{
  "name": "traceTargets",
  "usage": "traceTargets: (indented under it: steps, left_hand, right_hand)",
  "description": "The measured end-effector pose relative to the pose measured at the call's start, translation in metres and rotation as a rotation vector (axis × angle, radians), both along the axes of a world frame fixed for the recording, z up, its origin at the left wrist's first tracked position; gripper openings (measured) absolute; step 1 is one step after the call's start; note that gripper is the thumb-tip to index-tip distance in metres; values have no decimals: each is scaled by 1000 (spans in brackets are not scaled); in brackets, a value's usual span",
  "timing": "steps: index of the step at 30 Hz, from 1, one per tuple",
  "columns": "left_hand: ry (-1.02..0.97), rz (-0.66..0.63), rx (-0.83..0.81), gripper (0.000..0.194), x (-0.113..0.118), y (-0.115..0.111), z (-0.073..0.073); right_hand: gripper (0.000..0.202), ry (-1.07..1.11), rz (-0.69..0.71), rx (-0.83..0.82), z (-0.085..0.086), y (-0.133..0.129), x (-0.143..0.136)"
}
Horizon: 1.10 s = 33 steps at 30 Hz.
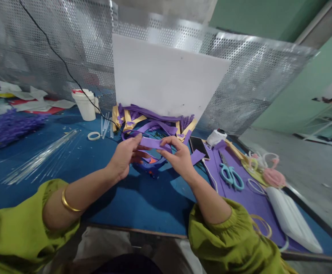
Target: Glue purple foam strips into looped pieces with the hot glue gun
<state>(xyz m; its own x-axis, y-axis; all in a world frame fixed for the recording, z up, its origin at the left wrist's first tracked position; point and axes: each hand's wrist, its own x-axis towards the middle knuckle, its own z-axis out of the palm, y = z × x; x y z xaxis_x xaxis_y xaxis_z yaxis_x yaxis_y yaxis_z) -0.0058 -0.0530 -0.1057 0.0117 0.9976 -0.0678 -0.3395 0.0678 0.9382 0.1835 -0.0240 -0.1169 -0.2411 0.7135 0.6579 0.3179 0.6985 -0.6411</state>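
A purple strip (151,143) is stretched between my two hands above the blue table. My left hand (126,154) pinches its left end between thumb and fingers. On the other end, the thumb and fingers of my right hand (177,152) are closed. Below the strip lies a dark blue tool (150,167) with an orange part, probably a glue gun, partly hidden by the strip and my hands. More purple strips and bundles of purple flower sprigs (185,122) in tan wraps lie just behind my hands.
A white board (166,76) leans at the back. To the right are a phone (199,147), blue-handled scissors (231,176) and a white pack (293,219) on purple sheeting. Leftward lie a tape roll (93,136), clear rods (42,160), a white cup (84,104) and purple flowers (11,127). A black cord (60,57) hangs down.
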Motion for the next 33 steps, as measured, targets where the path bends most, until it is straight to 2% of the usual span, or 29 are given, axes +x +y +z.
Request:
traceTargets:
  steps: [4,8,11,15,20,27,33]
  left_hand:
    - [161,198,237,17,-4,-2,0]
    - [385,189,521,22,-7,-4,-3]
    - [444,172,613,21,-9,-1,-9]
    - [421,167,621,18,-12,5,-12]
    - [356,146,608,17,-13,6,-10]
    - [418,268,592,22,-12,2,-11]
    - [342,289,571,21,-8,-2,-11]
  right_hand:
    - [11,80,-35,57,3,0,2]
    - [12,88,-37,99,4,-1,2]
    - [13,76,-21,105,4,-2,1]
    - [13,99,-5,98,5,-4,0]
    - [15,173,4,56,7,-6,-1]
    - [17,304,25,-80,7,-11,-8]
    - [21,411,59,-228,4,-14,-14]
